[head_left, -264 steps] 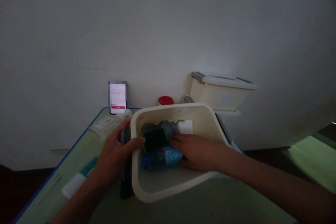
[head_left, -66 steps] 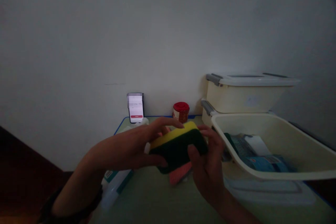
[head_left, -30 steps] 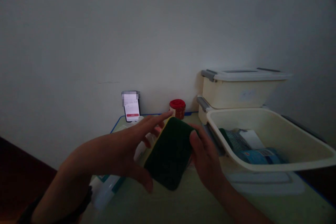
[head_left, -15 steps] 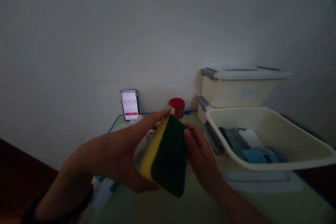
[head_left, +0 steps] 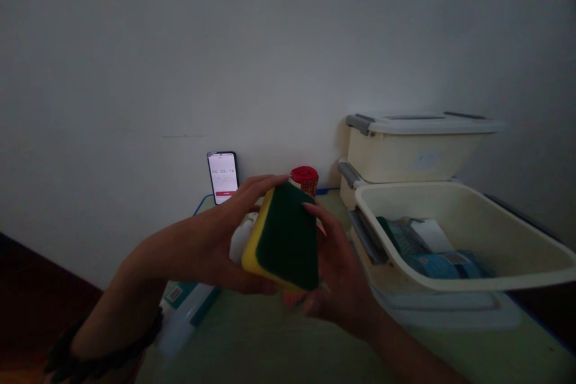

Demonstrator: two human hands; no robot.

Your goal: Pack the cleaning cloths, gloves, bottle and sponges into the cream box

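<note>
A thick sponge (head_left: 288,237), yellow on one side with a dark green scouring face, is held tilted above the table. My left hand (head_left: 220,240) grips its yellow side, thumb below and fingers along the top edge. On the other side my right hand (head_left: 339,270) has its fingertips at the sponge's right edge and its thumb near the lower corner. Behind the sponge, something white (head_left: 243,240) is partly hidden. A red rolled item (head_left: 305,179) stands at the wall, its lower part covered by the sponge and hand.
At right an open cream bin (head_left: 508,228) holds a blue packet (head_left: 445,265) and other items. A lidded box (head_left: 414,150) is stacked behind it. A phone (head_left: 223,177) showing a timer leans on the wall. Clear and teal packaging (head_left: 189,309) lies under my left forearm.
Both hands have raised the sponge slightly and tipped it, so its green face turns more toward me. My right fingers have spread around its right edge, the thumb now showing below.
</note>
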